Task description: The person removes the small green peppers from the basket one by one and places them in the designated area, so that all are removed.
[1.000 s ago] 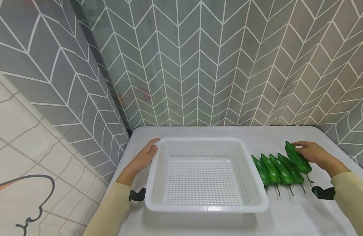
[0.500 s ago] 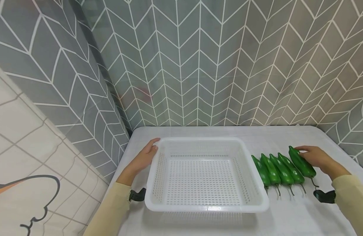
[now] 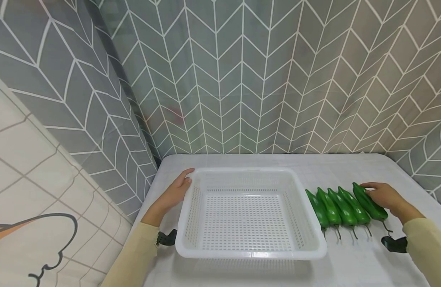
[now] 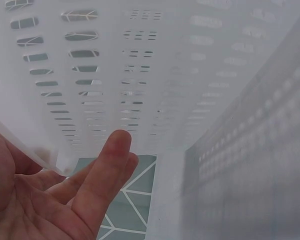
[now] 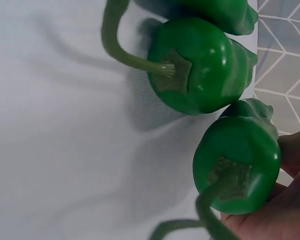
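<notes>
In the head view my left hand (image 3: 175, 191) holds the left rim of a white perforated plastic basket (image 3: 251, 253). The left wrist view shows the fingers (image 4: 107, 170) beneath the rim against the basket's outer wall, with the thumb over the rim. On the right, my right hand (image 3: 383, 195) grips a green chili pepper (image 3: 370, 204) at the right end of a row of similar peppers (image 3: 343, 209). The right wrist view has this pepper (image 5: 240, 150) stem end forward, low over the cloth and close beside its neighbour (image 5: 205, 65); the hand is partly hidden behind it.
A white cloth covers the table (image 3: 349, 267). The row of peppers lies right beside the basket's right wall, stems toward me. Grey chevron-patterned curtains (image 3: 242, 79) hang behind and at the sides, and a white patterned cloth (image 3: 44, 191) is at the left.
My right hand has moved the pepper to the right and nearer to me, down to the end of the row. The left hand and the basket have stayed in place.
</notes>
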